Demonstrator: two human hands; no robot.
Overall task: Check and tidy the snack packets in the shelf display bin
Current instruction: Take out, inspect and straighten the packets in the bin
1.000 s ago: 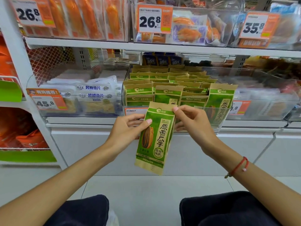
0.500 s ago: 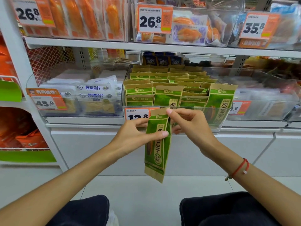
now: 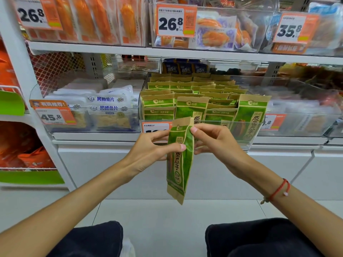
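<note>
Currently inspecting: both hands, left (image 3: pixel 148 148) and right (image 3: pixel 215 140), pinch one packet (image 3: pixel 181 164) edge-on, just below the bin (image 3: pixel 246 134) front. Next, probably: finish check, slot it upright into bin's front row.

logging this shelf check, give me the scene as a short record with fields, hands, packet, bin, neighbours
held item: green and tan paper snack packet, turned nearly edge-on, hanging below the hands
left hand: pinches the packet's middle
right hand: pinches its top edge
bin: clear plastic display bin, rows of matching green packets standing inside
left neighbour: white fish-snack packets, orange 45.8 price tag
shelf above: orange 26.8 price tag
</note>
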